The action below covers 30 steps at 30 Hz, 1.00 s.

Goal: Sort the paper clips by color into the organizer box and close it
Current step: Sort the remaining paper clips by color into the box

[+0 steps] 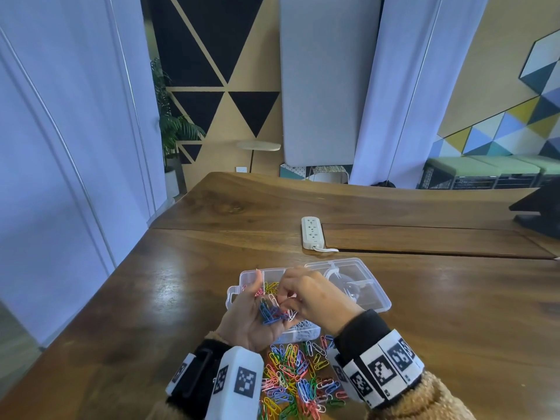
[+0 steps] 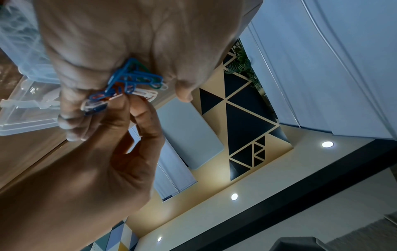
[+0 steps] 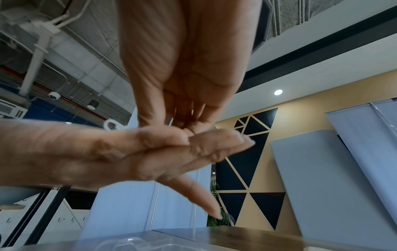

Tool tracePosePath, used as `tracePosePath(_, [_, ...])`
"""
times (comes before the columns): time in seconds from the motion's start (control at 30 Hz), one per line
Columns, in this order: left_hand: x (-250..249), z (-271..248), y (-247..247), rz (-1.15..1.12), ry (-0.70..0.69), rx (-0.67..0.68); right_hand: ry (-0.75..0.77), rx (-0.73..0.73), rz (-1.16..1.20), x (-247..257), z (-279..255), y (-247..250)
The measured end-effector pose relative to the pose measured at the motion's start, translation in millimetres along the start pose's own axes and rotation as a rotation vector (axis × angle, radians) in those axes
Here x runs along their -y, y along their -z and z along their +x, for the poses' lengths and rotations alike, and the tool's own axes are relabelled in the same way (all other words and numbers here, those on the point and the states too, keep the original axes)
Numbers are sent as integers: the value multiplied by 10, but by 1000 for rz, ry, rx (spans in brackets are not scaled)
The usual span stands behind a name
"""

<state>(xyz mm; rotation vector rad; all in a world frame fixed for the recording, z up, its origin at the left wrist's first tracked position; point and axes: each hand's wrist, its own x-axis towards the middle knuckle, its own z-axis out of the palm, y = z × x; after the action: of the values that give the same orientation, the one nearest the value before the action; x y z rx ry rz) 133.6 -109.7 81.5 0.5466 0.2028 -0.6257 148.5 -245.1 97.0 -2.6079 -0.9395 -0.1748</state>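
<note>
My left hand (image 1: 253,318) is palm up over the clear organizer box (image 1: 235,294), its fingers fairly straight, with a bunch of mostly blue and white paper clips (image 1: 270,314) lying in it. From above, my right hand (image 1: 309,295) reaches into that bunch (image 2: 134,81), thumb and forefinger pinching a clip. A white clip end (image 3: 111,125) sticks up beside the thumb in the right wrist view. The box holds pink clips (image 1: 258,291), yellow clips (image 1: 272,287) and white clips (image 1: 303,330) in separate compartments. Its lid (image 1: 363,275) lies open to the right.
A loose pile of mixed-colour clips (image 1: 297,377) lies on the wooden table (image 1: 181,283) between my wrists. A white power strip (image 1: 312,233) sits beyond the box. A dark object (image 1: 539,210) stands at the far right edge.
</note>
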Motion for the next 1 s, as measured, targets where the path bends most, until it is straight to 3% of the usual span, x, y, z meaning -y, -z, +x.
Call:
tracePosePath(0.67, [-54, 68, 80, -43, 50, 61, -31, 76, 27, 39, 81, 98])
tracePosePath(0.9, [-29, 110, 146, -44, 21, 155, -201, -199, 382, -69, 51, 28])
tracePosePath(1.0, [-8, 148, 172, -37, -6, 128, -168, -215, 396, -98, 27, 5])
